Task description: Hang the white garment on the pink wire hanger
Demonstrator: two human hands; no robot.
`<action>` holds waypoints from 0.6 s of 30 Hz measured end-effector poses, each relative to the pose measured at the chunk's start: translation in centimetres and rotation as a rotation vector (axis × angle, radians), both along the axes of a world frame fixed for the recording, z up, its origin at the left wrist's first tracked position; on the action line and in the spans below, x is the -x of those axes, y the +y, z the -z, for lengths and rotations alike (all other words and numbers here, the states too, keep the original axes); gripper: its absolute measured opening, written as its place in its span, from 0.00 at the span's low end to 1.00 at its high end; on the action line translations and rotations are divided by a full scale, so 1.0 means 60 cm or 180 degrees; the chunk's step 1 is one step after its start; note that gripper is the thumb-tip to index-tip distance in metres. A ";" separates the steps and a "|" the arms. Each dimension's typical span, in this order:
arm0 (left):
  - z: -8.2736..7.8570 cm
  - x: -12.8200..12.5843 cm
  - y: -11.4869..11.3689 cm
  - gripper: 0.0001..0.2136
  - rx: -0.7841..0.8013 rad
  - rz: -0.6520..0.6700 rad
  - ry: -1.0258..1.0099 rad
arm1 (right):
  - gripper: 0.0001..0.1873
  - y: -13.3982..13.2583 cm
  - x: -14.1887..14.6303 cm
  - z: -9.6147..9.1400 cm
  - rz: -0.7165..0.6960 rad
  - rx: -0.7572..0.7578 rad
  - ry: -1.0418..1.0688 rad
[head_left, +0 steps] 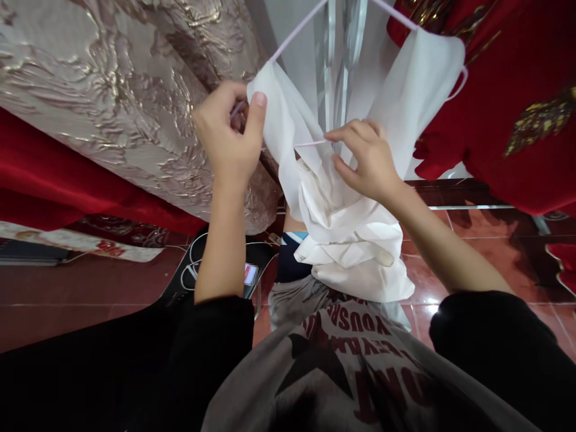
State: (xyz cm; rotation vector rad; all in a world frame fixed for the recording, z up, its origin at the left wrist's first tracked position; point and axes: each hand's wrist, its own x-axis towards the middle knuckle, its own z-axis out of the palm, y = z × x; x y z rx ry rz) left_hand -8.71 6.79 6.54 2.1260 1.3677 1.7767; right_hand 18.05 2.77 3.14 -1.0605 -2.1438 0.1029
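Note:
A white garment [310, 186] of thin cloth hangs from a thin lilac clothes hanger [300, 29], its lower part bunched in folds over my lap. My left hand [231, 129] is closed on the garment's left corner, thumb pressed on the cloth, with a bit of lilac hanger showing inside the curled fingers. In front of the cloth's middle, my right hand [364, 156] has its fingertips on a thin pink bar [310, 143], which looks like the hanger's lower bar. The thumb stays a little apart from those fingers. At the right, the hanger's end pokes out past the cloth.
Shiny embossed beige fabric [112, 90] hangs at the left, red fabric with gold decoration [504, 120] at the right. Behind the garment are metal rods [330, 72]. A phone [251, 274] and a white cable [186, 276] lie on a black seat. Red tiles [477, 240] cover the floor.

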 end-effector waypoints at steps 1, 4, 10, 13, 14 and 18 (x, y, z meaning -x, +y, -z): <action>0.006 -0.004 -0.002 0.16 -0.0092 -0.0056 -0.0005 | 0.18 -0.002 0.002 0.004 0.0123 -0.0029 0.0071; 0.036 -0.026 -0.025 0.26 -0.0670 -0.0233 -0.0275 | 0.18 -0.015 0.004 0.015 0.0372 -0.0143 0.0296; 0.136 -0.122 -0.115 0.24 -0.0482 -0.0520 -0.1928 | 0.20 -0.033 0.014 0.032 0.0558 -0.0373 0.0521; 0.165 -0.159 -0.133 0.25 -0.0129 -0.0200 -0.1995 | 0.21 -0.033 0.021 0.037 0.0566 -0.0318 0.0647; 0.168 -0.165 -0.133 0.25 0.0043 -0.0058 -0.1914 | 0.22 -0.032 0.022 0.038 0.0567 -0.0282 0.0694; 0.156 -0.162 -0.127 0.13 0.0351 0.0004 -0.1684 | 0.22 -0.031 0.025 0.039 0.0622 -0.0125 0.0829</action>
